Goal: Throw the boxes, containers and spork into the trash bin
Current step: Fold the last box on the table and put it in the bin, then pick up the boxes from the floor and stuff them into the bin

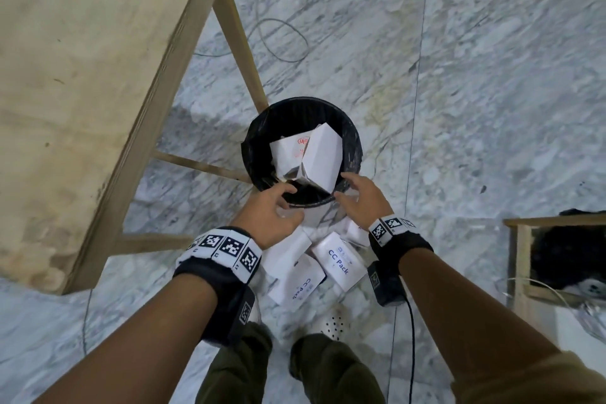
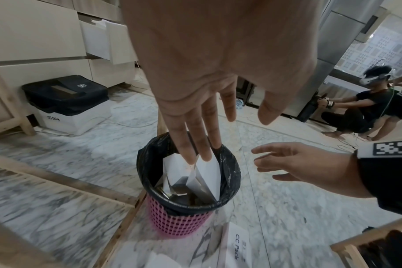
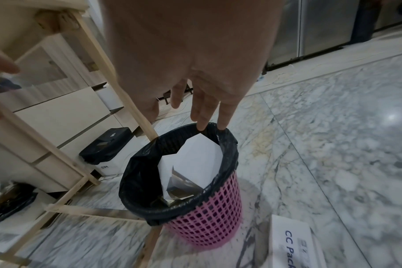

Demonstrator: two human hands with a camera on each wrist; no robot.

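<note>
Two angular white cardboard boxes (image 1: 308, 157) in pink lattice trash bin (image 3: 209, 223), glossy black liner (image 3: 138, 174).

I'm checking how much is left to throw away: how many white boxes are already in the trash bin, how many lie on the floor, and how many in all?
Binned boxes, in the trash bin: 2
Floor boxes: 4 in view
Total: 6

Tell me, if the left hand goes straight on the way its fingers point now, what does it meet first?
Most likely the white box standing in the trash bin. The left hand is open, fingers aimed down into the bin; depth is unclear.
</note>
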